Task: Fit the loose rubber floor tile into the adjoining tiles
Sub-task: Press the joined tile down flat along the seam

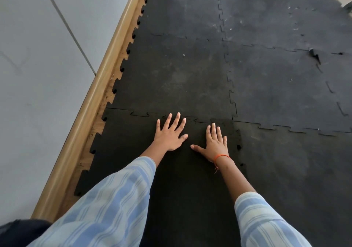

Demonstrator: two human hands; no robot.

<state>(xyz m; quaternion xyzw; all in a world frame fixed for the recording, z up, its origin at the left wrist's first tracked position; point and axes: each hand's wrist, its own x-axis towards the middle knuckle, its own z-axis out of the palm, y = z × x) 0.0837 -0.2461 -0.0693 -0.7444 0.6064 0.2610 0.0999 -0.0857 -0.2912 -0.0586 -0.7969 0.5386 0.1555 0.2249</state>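
A darker black rubber tile (125,142) with jigsaw edges lies on the floor under my arms. Its far edge meets the adjoining tile ahead (177,75) along a toothed seam, and its right edge lies against another tile (285,161). My left hand (169,133) rests flat on the dark tile, fingers spread, fingertips at the far seam. My right hand (215,142) lies flat beside it near the tile's far right corner, palm down, an orange thread on the wrist. Neither hand holds anything.
A wooden skirting strip (91,102) runs along the left, with a grey-white wall (38,75) beyond it. Worn black tiles (285,18) cover the floor ahead and to the right. One tab (314,54) at the right stands lifted from its seam.
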